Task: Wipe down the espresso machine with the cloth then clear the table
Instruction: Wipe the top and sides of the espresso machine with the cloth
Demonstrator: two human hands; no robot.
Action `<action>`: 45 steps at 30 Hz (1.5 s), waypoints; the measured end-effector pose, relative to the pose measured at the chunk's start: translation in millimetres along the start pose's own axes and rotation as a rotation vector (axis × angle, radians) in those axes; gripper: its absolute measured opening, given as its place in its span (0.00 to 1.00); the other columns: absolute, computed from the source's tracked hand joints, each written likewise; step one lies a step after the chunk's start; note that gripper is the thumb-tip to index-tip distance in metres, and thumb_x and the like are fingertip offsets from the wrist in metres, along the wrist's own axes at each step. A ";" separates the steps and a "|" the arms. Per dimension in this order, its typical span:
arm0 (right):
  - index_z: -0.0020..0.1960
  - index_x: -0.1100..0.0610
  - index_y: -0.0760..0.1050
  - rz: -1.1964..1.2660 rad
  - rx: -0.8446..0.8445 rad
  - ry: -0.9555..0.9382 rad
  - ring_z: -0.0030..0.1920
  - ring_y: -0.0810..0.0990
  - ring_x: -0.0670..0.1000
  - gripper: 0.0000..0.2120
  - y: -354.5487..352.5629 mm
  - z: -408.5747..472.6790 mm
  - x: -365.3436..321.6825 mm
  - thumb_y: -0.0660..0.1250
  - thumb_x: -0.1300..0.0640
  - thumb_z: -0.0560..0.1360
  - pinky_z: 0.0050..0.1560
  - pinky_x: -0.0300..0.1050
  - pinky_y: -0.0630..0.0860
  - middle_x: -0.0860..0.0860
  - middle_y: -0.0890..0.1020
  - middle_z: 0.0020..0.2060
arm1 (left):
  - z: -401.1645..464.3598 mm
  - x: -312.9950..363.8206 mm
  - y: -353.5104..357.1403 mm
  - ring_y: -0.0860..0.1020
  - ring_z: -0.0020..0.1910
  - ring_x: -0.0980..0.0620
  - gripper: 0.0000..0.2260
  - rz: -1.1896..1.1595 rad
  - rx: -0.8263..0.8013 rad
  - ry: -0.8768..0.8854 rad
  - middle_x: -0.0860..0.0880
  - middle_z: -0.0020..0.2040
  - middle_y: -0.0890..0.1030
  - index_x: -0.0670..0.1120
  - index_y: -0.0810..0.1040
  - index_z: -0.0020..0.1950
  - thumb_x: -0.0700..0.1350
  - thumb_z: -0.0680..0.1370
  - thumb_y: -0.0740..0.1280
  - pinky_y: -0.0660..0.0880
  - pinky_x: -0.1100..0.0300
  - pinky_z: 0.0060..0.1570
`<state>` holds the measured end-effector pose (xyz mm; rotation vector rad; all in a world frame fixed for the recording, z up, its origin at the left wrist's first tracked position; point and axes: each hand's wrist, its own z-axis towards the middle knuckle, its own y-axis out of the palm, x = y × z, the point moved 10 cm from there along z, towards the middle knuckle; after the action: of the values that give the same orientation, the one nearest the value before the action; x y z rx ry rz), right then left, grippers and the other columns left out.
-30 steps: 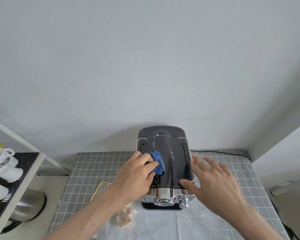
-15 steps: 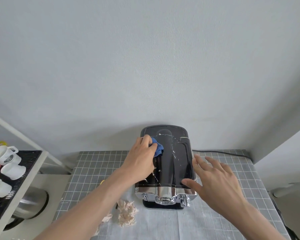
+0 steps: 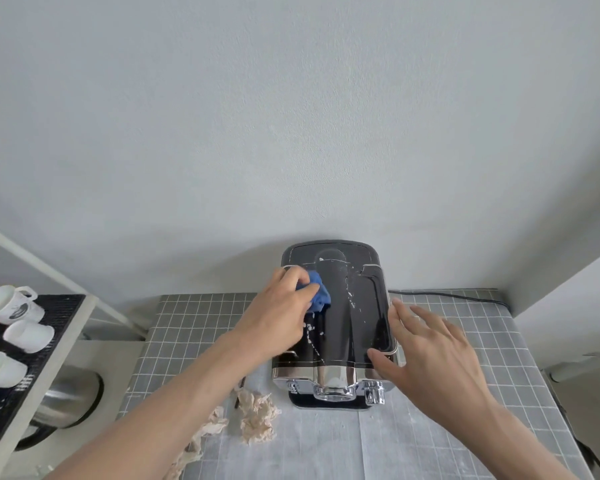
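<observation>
1. While wiping: left hand (image 3: 278,317) bunches blue cloth (image 3: 317,295) on espresso machine (image 3: 340,317) top, rear-left, over white spatter.
2. Right hand (image 3: 430,351) flat, fingers spread, steadying machine's right edge.
3. Crumpled tissues (image 3: 255,415) on table (image 3: 194,327), uncleared.

Even, soft daylight; scene bright, no harsh contrast. Wall (image 3: 291,116) evenly lit, dimming slightly toward the upper corners. Soft shadow on the wall just behind the espresso machine (image 3: 333,320). Its glossy black top carries broad pale reflections; chrome front below the top shows bright glare. Faint shadow on the table (image 3: 194,327) under the left forearm, left of the machine. Right hand (image 3: 430,355), at the machine's right edge, is smeared by motion blur at the fingers. Strong wide-angle bending: white rail (image 3: 49,275) far left of the machine slants, wall edge far right curves. Overall detail soft.
</observation>
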<state>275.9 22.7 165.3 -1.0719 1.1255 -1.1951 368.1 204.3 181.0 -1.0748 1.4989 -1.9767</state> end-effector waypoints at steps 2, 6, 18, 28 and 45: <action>0.68 0.58 0.77 -0.008 -0.004 -0.006 0.67 0.78 0.59 0.36 -0.3 -1.2 1.1 0.59 0.32 0.74 0.59 0.61 0.79 0.52 0.78 0.69 | 14.2 -15.7 -1.7 0.71 0.64 0.47 0.16 -0.104 0.075 -0.070 0.48 0.66 0.73 0.42 0.79 0.69 0.36 0.81 0.69 0.74 0.54 0.63; 0.69 0.55 0.77 -0.036 -0.008 -0.009 0.67 0.78 0.58 0.36 -1.5 -2.7 3.9 0.56 0.29 0.76 0.59 0.60 0.79 0.49 0.77 0.70 | 15.6 -23.1 -1.8 0.73 0.65 0.54 0.18 -0.250 0.049 -0.093 0.53 0.66 0.73 0.45 0.78 0.72 0.39 0.81 0.69 0.68 0.60 0.69; 0.69 0.54 0.77 -0.006 0.000 -0.009 0.68 0.77 0.56 0.33 -1.8 -0.5 4.7 0.63 0.30 0.76 0.59 0.59 0.79 0.49 0.77 0.70 | -34.7 36.1 -5.3 0.73 0.55 0.55 0.12 -0.205 -0.124 0.260 0.58 0.58 0.75 0.49 0.85 0.61 0.41 0.78 0.69 0.74 0.61 0.55; 0.69 0.53 0.77 -0.031 -0.013 0.007 0.67 0.78 0.57 0.35 -5.4 -0.5 3.9 0.60 0.28 0.76 0.59 0.60 0.79 0.47 0.77 0.70 | 55.9 -4.3 -1.8 0.70 0.58 0.45 0.16 -0.006 0.004 0.099 0.50 0.64 0.74 0.46 0.81 0.68 0.40 0.82 0.65 0.74 0.47 0.59; 0.69 0.55 0.77 -0.006 -0.001 0.035 0.67 0.78 0.57 0.36 -1.3 -3.9 4.2 0.58 0.30 0.74 0.59 0.59 0.79 0.49 0.77 0.71 | 59.5 37.1 12.9 0.70 0.52 0.45 0.12 0.141 -0.013 0.284 0.52 0.61 0.79 0.46 0.84 0.60 0.42 0.81 0.64 0.73 0.51 0.57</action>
<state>272.1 18.3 165.8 -1.0593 1.1515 -1.2221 391.3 137.2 187.4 -0.6913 1.6817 -2.0873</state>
